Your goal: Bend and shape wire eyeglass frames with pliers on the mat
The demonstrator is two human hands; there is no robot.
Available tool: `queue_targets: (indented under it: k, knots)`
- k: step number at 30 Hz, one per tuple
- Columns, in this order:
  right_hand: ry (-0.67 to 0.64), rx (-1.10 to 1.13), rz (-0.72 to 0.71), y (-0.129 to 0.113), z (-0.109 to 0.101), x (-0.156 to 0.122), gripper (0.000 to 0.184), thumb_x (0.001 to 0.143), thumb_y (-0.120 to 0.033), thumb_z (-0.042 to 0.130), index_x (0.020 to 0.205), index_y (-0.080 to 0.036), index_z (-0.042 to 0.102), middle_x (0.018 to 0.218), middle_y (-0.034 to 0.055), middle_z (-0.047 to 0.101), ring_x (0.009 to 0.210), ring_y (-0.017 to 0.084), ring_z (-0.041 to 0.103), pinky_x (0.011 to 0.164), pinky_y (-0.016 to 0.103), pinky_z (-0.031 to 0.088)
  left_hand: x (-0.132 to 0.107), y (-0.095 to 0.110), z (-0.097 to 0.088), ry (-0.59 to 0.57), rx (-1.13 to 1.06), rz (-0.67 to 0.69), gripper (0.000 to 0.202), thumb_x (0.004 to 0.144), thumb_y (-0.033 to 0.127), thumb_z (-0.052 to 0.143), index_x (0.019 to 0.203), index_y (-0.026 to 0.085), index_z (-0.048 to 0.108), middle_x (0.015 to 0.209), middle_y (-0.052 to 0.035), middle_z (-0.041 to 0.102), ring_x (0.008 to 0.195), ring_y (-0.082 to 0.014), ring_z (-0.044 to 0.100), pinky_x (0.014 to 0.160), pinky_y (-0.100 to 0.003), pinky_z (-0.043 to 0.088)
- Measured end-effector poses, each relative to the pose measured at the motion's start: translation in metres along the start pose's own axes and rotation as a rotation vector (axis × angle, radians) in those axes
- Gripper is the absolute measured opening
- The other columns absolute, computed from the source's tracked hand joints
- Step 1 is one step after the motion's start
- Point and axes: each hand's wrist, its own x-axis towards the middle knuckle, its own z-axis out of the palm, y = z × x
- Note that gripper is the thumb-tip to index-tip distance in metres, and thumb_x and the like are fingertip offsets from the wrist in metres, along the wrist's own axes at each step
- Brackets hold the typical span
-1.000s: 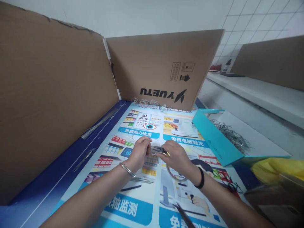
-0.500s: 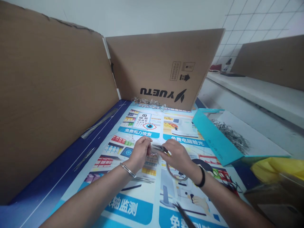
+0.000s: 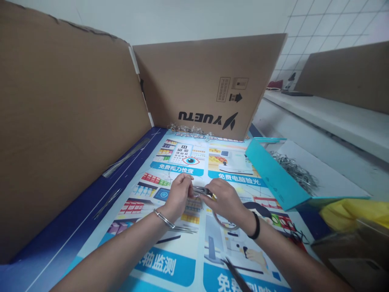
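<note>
My two hands meet over a printed poster (image 3: 182, 259) that covers the table. My right hand (image 3: 226, 198) is closed round small pliers (image 3: 203, 190), whose dark jaws point left. My left hand (image 3: 180, 194) is pinched at those jaws on a tiny metal piece too small to name. A silver bangle (image 3: 162, 217) is on my left wrist and a black band (image 3: 254, 227) on my right. A few thin metal wires (image 3: 182, 230) lie on the poster just below my left hand.
Cardboard walls stand at the left (image 3: 67, 121) and at the back (image 3: 206, 81). A teal box lid (image 3: 273, 178) at the right holds a heap of small metal parts (image 3: 293, 170). Something yellow (image 3: 352, 211) lies at the right edge. A dark tool (image 3: 237, 275) lies near the front.
My hands stay together, almost where they were. The view has tipped slightly, so everything sits a little higher in the picture.
</note>
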Motion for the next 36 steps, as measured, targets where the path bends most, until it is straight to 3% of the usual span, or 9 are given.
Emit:
queue_targets:
  k: [11, 20, 25, 36]
  knots:
    - [0.007, -0.034, 0.021, 0.004, -0.004, 0.002, 0.008, 0.080, -0.024, 0.054, 0.076, -0.019, 0.058, 0.071, 0.0042, 0.058, 0.073, 0.017, 0.051, 0.068, 0.029, 0.040, 0.000, 0.001, 0.000, 0.008, -0.012, -0.013, 0.008, 0.070, 0.026, 0.055, 0.072, 0.019, 0.052, 0.050, 0.0076, 0.040, 0.042, -0.0066, 0.035, 0.044, -0.019, 0.040]
    - [0.027, -0.038, 0.027, 0.015, -0.007, 0.003, 0.010, 0.082, -0.027, 0.056, 0.076, -0.018, 0.058, 0.071, 0.0039, 0.058, 0.072, 0.016, 0.051, 0.068, 0.029, 0.040, -0.001, 0.000, -0.001, -0.050, 0.032, -0.073, 0.011, 0.071, 0.028, 0.056, 0.070, 0.018, 0.051, 0.051, 0.0077, 0.040, 0.038, -0.0049, 0.033, 0.040, -0.019, 0.035]
    - [0.023, -0.027, 0.032, 0.018, -0.011, 0.004, 0.010, 0.082, -0.027, 0.056, 0.076, -0.019, 0.057, 0.072, 0.0042, 0.059, 0.073, 0.017, 0.052, 0.067, 0.028, 0.040, -0.002, 0.000, -0.001, -0.148, 0.068, -0.134, 0.019, 0.072, 0.035, 0.056, 0.066, 0.019, 0.049, 0.044, 0.0083, 0.038, 0.032, -0.0058, 0.033, 0.036, -0.019, 0.031]
    - [0.026, 0.019, 0.091, 0.023, -0.015, 0.006, 0.014, 0.081, -0.028, 0.058, 0.071, -0.020, 0.053, 0.071, 0.0027, 0.056, 0.070, 0.016, 0.052, 0.063, 0.027, 0.039, 0.000, 0.000, 0.000, -0.151, -0.004, -0.258, 0.015, 0.066, 0.028, 0.060, 0.067, 0.018, 0.050, 0.048, 0.0078, 0.039, 0.034, -0.0048, 0.033, 0.035, -0.019, 0.027]
